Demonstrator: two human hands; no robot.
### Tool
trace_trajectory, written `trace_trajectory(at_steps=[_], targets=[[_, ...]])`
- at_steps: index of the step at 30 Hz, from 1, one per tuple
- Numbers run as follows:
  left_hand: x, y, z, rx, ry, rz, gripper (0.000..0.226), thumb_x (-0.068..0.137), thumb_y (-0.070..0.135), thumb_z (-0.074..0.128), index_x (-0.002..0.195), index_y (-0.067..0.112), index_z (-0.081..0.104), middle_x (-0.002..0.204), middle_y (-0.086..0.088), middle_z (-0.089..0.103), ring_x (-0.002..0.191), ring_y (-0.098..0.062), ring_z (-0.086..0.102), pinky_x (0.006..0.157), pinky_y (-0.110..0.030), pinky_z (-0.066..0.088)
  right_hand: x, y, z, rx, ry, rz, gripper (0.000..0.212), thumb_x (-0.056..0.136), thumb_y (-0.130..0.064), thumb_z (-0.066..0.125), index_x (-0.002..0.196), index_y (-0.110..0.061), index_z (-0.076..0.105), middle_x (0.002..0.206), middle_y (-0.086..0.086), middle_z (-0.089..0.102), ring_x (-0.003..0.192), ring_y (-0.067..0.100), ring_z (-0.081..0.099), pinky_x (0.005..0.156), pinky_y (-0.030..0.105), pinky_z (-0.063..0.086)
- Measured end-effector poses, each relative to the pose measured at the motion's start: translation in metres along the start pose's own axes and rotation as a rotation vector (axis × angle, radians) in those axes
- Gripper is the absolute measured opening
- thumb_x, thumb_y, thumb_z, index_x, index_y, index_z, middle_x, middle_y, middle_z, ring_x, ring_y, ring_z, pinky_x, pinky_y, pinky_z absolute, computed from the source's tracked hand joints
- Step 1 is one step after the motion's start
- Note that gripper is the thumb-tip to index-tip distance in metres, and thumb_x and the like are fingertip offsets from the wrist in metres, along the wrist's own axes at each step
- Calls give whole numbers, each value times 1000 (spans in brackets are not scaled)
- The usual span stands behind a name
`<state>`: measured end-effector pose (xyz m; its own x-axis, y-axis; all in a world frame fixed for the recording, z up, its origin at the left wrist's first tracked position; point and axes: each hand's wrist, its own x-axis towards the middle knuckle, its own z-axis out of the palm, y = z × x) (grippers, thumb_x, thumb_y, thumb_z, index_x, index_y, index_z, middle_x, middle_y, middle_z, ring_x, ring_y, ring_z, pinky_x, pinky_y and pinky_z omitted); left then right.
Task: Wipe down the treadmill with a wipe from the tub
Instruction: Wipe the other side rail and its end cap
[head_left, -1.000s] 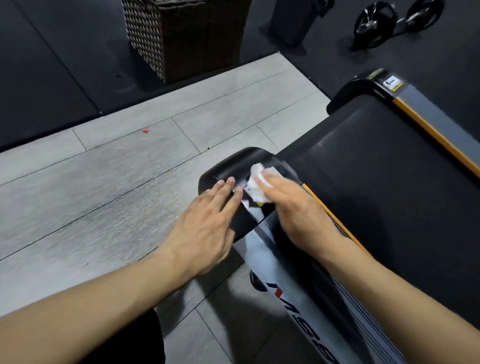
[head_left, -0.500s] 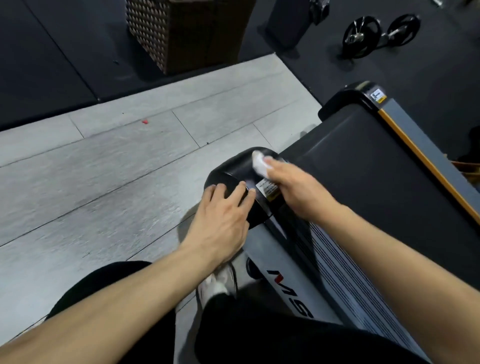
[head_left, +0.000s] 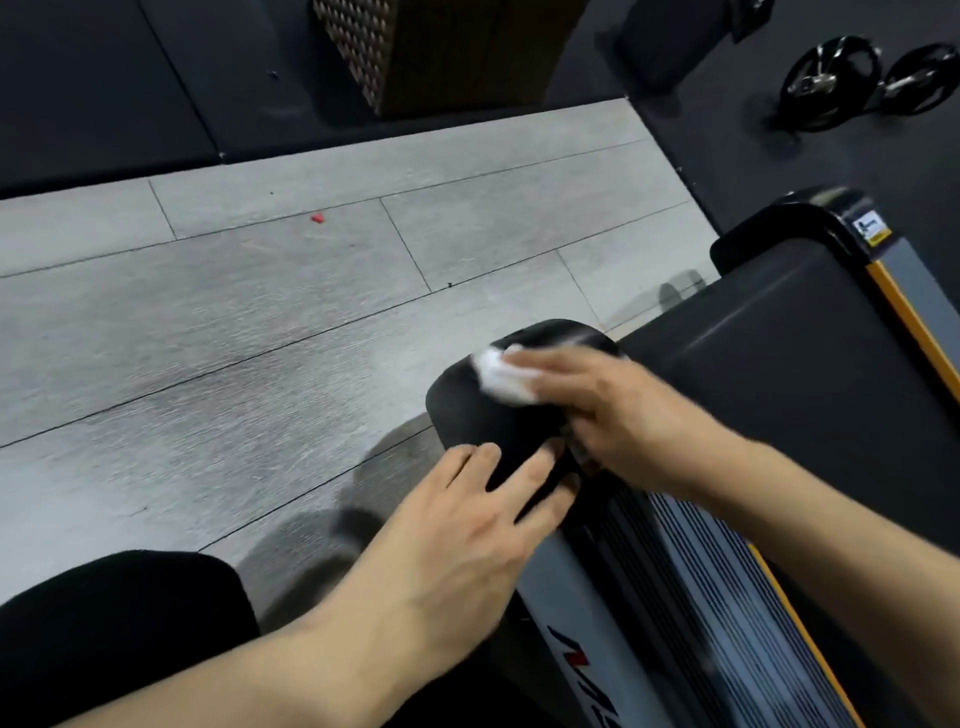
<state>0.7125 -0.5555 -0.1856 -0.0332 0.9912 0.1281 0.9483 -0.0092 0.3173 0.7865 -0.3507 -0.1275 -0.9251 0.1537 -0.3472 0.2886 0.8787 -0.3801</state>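
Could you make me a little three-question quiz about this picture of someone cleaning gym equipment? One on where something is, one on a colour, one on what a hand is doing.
1. Where is the white wipe?
A. On the black end cap at the treadmill's corner
B. On the grey floor
C. In the wicker basket

2. What colour is the stripe along the treadmill's belt edge?
A. Green
B. Orange
C. Pink

3. What is the left hand doing?
A. Gripping a bottle
B. Hanging at the person's side
C. Resting with straight fingers on the end cap

Answers:
1 A, the right hand presses the wipe onto the end cap.
2 B, the stripe shows orange.
3 C, its fingers lie flat on the cap, holding nothing.
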Motion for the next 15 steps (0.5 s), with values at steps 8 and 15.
trace_trajectory(at_steps=[8,15], targets=[[1,-26,1,-335,32,79,54,92,26,47,146,23,51,156,-4,45,139,-26,47,113,-41,32,27,31,-35,19,-60,27,52,93,-4,51,134,-34,65,144,-18,55,130,-9,44,111,20,37],[14,-50,-3,-479,110,-219,51,91,21,43,141,24,55,144,0,52,127,-19,54,108,-27,39,19,27,-47,-22,-217,-54,30,102,-41,46,123,-45,67,142,-30,45,136,5,41,103,26,44]])
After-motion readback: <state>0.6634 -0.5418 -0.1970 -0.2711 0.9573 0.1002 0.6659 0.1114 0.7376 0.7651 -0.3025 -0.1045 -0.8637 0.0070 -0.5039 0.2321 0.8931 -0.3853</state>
